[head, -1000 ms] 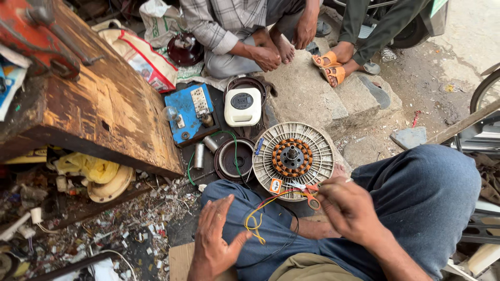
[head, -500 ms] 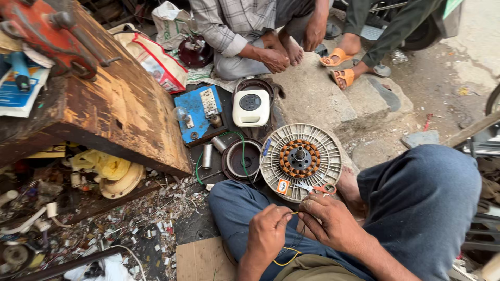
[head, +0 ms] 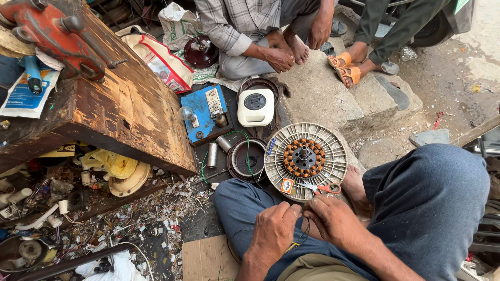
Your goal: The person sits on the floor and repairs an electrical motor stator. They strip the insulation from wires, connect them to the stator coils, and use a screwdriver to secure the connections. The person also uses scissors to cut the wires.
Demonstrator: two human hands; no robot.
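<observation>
My left hand (head: 273,229) and my right hand (head: 333,221) meet over my lap, fingertips pinched together on thin dark and yellow wires (head: 301,234) that hang between them. Just beyond my hands lies a round white fan motor (head: 305,160) with copper windings around a metal hub, resting by my bare foot (head: 355,190). Orange-handled scissors (head: 322,188) lie on the motor's near rim. My legs in blue trousers (head: 432,208) frame the scene.
A worn wooden bench (head: 125,112) with a red vise (head: 57,36) stands at left, scrap beneath it. A blue switch board (head: 204,112), white box (head: 255,106), dark round cover (head: 247,158) and metal cylinder (head: 212,154) lie ahead. Two other people (head: 250,31) sit on a concrete step (head: 333,99). Cardboard (head: 205,257) lies near.
My hands have come together from spread apart and now pinch the wires close over my lap. The looped yellow wire is gathered in. The view has shifted slightly.
</observation>
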